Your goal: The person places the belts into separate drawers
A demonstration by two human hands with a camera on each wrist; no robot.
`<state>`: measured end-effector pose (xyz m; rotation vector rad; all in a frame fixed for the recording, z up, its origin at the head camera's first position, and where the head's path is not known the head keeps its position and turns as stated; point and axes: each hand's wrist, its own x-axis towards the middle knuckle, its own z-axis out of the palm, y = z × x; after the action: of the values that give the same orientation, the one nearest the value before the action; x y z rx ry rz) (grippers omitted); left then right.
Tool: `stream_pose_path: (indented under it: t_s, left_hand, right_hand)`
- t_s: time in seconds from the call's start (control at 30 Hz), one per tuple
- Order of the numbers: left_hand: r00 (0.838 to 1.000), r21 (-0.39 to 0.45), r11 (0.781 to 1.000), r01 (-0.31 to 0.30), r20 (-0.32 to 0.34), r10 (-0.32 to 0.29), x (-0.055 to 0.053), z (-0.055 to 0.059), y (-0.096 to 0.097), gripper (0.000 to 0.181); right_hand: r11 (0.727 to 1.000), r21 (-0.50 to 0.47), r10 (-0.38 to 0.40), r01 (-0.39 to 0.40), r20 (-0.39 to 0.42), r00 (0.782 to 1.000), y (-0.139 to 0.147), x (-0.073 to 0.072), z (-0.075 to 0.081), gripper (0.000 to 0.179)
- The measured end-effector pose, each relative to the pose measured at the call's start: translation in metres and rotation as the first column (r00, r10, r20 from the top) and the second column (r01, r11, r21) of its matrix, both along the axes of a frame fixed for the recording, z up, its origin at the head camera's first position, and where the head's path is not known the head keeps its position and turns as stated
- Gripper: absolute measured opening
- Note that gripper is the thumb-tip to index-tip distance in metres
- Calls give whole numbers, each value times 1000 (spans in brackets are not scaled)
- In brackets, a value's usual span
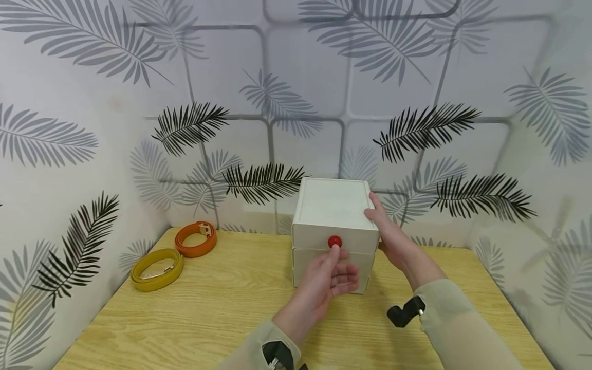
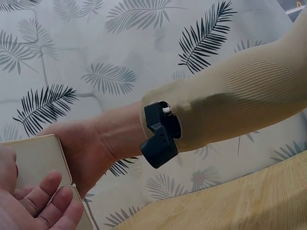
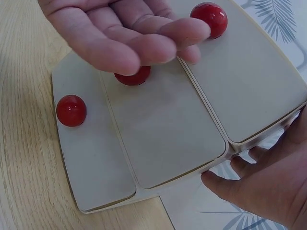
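A white box with drawers point(image 1: 335, 203) stands on the table; its drawer fronts look closed. My left hand point(image 1: 324, 282) is at its front, thumb and index finger pinching the red knob point(image 1: 335, 241) of the top drawer. The other left fingers point(image 3: 158, 48) hang loosely bent below that knob, partly covering the middle red knob point(image 3: 133, 76). The bottom red knob point(image 3: 71, 110) shows uncovered in the right wrist view. My right hand point(image 1: 393, 234) rests against the box's right side, its thumb on the top edge and the fingers point(image 3: 218, 184) along the side wall.
On the table's left lie two coiled belts, an orange belt point(image 1: 196, 251) behind and a yellow belt point(image 1: 156, 280) nearer. The wooden table point(image 1: 199, 324) meets the leaf-patterned wall point(image 1: 305, 149) behind the box.
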<state>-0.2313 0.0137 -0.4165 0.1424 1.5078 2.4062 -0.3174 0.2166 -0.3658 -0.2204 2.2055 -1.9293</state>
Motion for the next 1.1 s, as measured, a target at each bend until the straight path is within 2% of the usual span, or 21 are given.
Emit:
stream_pose_path:
  t_s: [0.17, 0.37, 0.57, 0.97, 1.1]
  left_hand:
    - [1000, -14, 1000, 15, -11, -15, 7, -7, -4, 60]
    - [1000, -44, 999, 1, -2, -2, 13, -16, -10, 62]
    - [998, -54, 998, -15, 63, 18, 15, -26, -13, 58]
    - [988, -65, 998, -2, 151, 12, 7, -37, -13, 60]
    - [987, -57, 998, -8, 157, 16, 3, -38, -12, 61]
  right_hand:
    - [1000, 3, -1, 1, 2, 1000, 0, 0, 0, 75]
    - [1000, 0, -1, 1, 7, 1000, 0, 1, -1, 75]
    - [1000, 7, 1, -1, 0, 1000, -1, 1, 0, 75]
    - [1000, 25, -5, 5, -3, 1000, 0, 0, 0, 74]
    - [1000, 24, -3, 3, -2, 1000, 0, 0, 0, 73]
